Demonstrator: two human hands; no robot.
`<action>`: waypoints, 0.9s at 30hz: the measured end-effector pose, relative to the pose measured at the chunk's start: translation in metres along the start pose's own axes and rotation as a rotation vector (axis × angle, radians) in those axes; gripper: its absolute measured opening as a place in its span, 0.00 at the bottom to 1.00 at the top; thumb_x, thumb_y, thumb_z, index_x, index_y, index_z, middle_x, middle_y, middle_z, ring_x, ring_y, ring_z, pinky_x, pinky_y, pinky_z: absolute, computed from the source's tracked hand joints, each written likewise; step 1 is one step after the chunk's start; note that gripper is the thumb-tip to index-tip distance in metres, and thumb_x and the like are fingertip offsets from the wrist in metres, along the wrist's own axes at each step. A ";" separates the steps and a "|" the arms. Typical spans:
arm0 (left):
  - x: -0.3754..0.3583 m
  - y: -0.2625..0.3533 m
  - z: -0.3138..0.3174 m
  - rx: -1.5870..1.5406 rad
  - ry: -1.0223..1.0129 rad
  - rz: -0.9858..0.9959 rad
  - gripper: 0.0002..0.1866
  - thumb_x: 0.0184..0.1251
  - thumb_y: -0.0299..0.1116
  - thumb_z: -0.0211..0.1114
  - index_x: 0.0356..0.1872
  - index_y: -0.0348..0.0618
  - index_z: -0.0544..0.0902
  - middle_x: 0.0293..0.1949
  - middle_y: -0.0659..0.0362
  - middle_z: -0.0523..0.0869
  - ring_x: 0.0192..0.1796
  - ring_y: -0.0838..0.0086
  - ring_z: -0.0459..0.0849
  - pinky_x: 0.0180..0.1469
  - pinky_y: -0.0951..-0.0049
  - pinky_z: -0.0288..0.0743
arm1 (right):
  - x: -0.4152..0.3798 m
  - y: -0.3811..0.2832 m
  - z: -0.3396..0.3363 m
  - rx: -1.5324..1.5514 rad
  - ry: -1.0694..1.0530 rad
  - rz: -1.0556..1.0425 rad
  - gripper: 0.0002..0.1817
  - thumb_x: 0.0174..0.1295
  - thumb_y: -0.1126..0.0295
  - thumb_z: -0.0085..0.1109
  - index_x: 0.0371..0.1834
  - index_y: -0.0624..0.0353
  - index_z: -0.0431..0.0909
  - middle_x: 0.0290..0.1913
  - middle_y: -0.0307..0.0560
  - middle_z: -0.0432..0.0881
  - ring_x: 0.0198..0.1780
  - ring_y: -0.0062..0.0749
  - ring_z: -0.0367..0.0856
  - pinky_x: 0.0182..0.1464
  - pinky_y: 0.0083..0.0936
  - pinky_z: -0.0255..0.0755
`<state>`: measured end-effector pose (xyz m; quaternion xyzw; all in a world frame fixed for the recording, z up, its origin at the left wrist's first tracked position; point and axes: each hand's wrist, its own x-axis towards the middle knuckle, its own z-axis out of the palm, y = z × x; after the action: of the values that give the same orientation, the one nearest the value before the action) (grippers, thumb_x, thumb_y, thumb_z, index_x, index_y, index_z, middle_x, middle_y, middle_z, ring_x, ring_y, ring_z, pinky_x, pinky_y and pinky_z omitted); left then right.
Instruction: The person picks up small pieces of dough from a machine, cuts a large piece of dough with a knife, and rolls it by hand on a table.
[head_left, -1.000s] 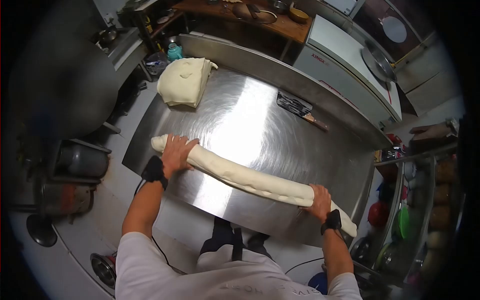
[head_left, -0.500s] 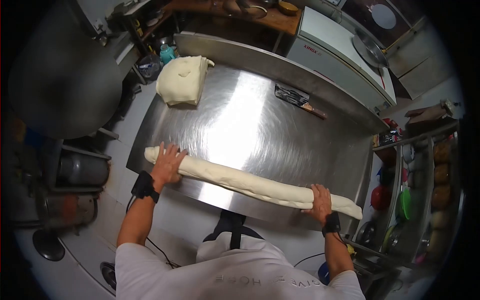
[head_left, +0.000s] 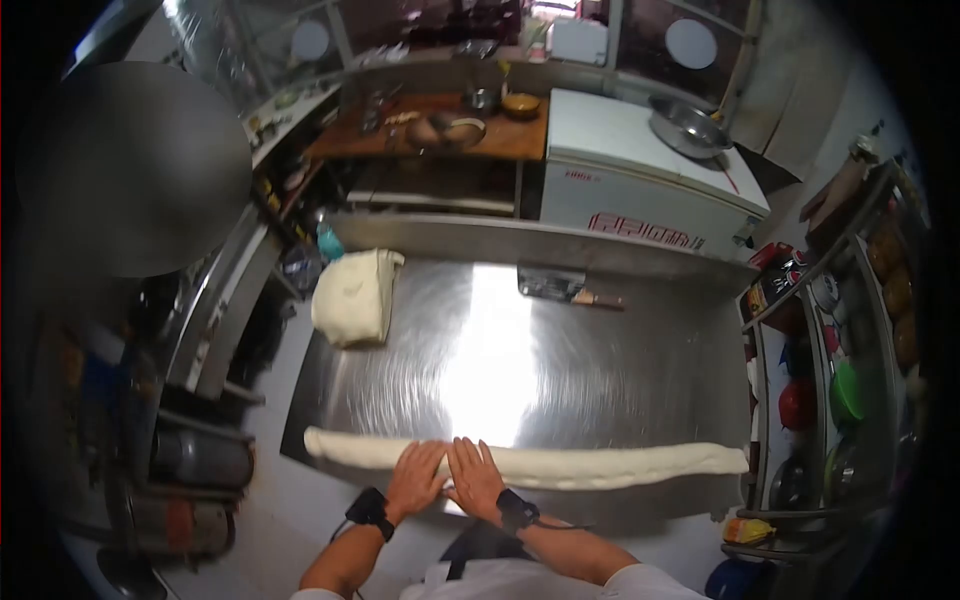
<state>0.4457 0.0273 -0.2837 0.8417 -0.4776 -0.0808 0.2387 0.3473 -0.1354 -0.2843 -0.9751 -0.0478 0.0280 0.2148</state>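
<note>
A long pale dough roll (head_left: 610, 465) stretches across the front of the steel worktop (head_left: 640, 380). My left hand (head_left: 416, 480) lies on the roll left of its middle, fingers stretched out over the top. Right beside it, my right hand (head_left: 474, 480) presses the same roll, its fingers also extended and flat. Neither hand is wrapped round the dough; the underside of the roll is hidden. At the back left sits a big block of dough (head_left: 352, 300). Near the back edge lies a cleaver (head_left: 552, 284) with a wooden handle.
A raised metal rim (head_left: 450, 238) runs along the worktop's back. Behind it stand a white chest freezer (head_left: 640, 185) with a metal basin (head_left: 690, 128) on it, and a wooden table (head_left: 350, 140). Shelves with bowls (head_left: 845, 390) line the right side; pots (head_left: 200, 458) stand at left.
Both hands have come inward from near the roll's ends and now lie side by side. The roll looks longer and thinner. The view has tilted up towards the back of the room.
</note>
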 end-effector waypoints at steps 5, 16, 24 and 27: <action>0.065 -0.031 0.001 0.122 -0.139 -0.024 0.18 0.69 0.42 0.60 0.53 0.43 0.81 0.52 0.50 0.82 0.56 0.54 0.78 0.59 0.48 0.68 | 0.050 0.032 0.005 0.066 0.152 0.104 0.24 0.60 0.56 0.66 0.54 0.58 0.77 0.51 0.49 0.78 0.57 0.45 0.76 0.58 0.50 0.69; 0.147 -0.083 0.018 0.153 -0.034 0.000 0.24 0.71 0.48 0.57 0.20 0.42 0.87 0.24 0.47 0.87 0.32 0.50 0.85 0.39 0.50 0.78 | 0.115 0.074 -0.007 0.200 -0.026 0.357 0.16 0.66 0.55 0.60 0.40 0.59 0.85 0.40 0.56 0.88 0.47 0.52 0.86 0.52 0.48 0.77; 0.095 -0.038 -0.014 0.293 -0.081 -0.043 0.23 0.75 0.50 0.55 0.35 0.41 0.87 0.35 0.50 0.87 0.45 0.56 0.82 0.53 0.50 0.69 | 0.085 0.022 -0.029 0.192 0.188 0.233 0.15 0.61 0.61 0.61 0.35 0.64 0.84 0.37 0.60 0.87 0.42 0.57 0.85 0.49 0.49 0.77; 0.032 -0.033 -0.014 0.191 0.134 0.064 0.26 0.70 0.45 0.61 0.60 0.34 0.79 0.45 0.49 0.83 0.52 0.57 0.79 0.62 0.48 0.64 | 0.062 -0.019 -0.017 0.196 0.187 0.237 0.16 0.56 0.67 0.63 0.45 0.66 0.80 0.40 0.62 0.84 0.44 0.60 0.82 0.51 0.49 0.75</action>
<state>0.4934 0.0192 -0.2845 0.8483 -0.4928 0.0292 0.1912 0.4085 -0.1193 -0.2627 -0.9466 0.0908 -0.0333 0.3075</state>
